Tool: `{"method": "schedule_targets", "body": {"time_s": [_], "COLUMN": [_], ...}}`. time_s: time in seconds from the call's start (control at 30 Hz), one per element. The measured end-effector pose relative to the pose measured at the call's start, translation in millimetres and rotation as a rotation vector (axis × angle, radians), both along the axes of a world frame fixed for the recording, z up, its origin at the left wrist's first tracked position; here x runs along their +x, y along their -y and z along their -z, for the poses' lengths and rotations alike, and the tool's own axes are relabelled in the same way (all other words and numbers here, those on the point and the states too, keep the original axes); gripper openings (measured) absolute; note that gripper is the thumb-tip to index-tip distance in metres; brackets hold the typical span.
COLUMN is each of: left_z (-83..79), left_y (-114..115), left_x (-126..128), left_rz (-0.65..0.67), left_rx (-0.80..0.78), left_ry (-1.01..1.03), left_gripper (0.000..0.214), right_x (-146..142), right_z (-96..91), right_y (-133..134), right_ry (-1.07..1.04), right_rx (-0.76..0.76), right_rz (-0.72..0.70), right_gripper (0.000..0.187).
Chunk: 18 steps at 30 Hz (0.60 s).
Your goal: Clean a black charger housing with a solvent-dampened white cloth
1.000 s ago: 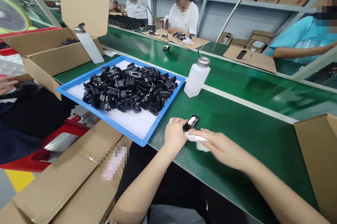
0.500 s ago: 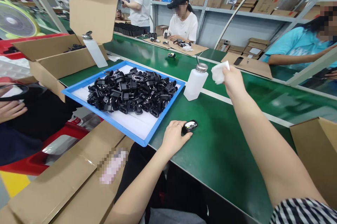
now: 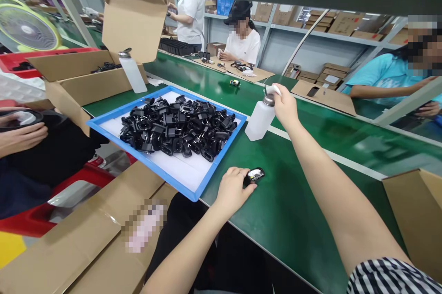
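1. Far left, a co-worker's hands [image 3: 26, 133] are being cut off by the frame edge.
2. The blue tray [image 3: 156, 174] is carrying heaped black parts [image 3: 179, 124], the upper ones hiding those beneath.
3. The left grip [image 3: 232, 190] is pinching a black casing [image 3: 256, 175] low over the green bench [image 3: 293, 211], covering its near end; its oval opening is showing white and dark innards.
4. The right grip [image 3: 286, 107] is pinching a white cloth [image 3: 272, 89], partly hiding the translucent bottle's [image 3: 259, 121] metal top.
5. Lettering on a turquoise shirt [image 3: 373, 75] is looking unreadably blurred.
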<state>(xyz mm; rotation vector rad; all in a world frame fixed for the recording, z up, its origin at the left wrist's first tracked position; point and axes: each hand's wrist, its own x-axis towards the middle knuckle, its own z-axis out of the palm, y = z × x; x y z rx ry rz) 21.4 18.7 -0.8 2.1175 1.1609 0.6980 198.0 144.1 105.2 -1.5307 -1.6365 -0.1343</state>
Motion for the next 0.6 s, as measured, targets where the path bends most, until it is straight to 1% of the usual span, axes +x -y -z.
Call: {"method": "schedule_targets", "body": {"time_s": [0.07, 0.27, 0.37, 0.6], "left_z": [0.2, 0.5, 1.0, 1.3], "left_y": [0.0, 0.5, 0.7, 0.9], "left_x": [0.2, 0.5, 0.5, 0.2], "left_rz": [-0.001, -0.015, -0.014, -0.016], "left_rx": [-0.002, -0.009, -0.006, -0.01], "left_ry": [0.004, 0.008, 0.005, 0.005], "left_gripper": [0.025, 0.026, 0.026, 0.027], "right_x": [2.4, 3.6, 2.7, 2.0], "right_z": [3.6, 11.7, 12.0, 10.7], "right_y": [0.3, 2.0, 4.1, 5.2], "right_ry": [0.026, 0.029, 0.035, 0.035], "right_rx": [0.016, 0.016, 0.034, 0.015], "right_rz": [-0.018, 0.008, -0.001, 0.004], "right_gripper": [0.037, 0.039, 0.037, 0.039]}}
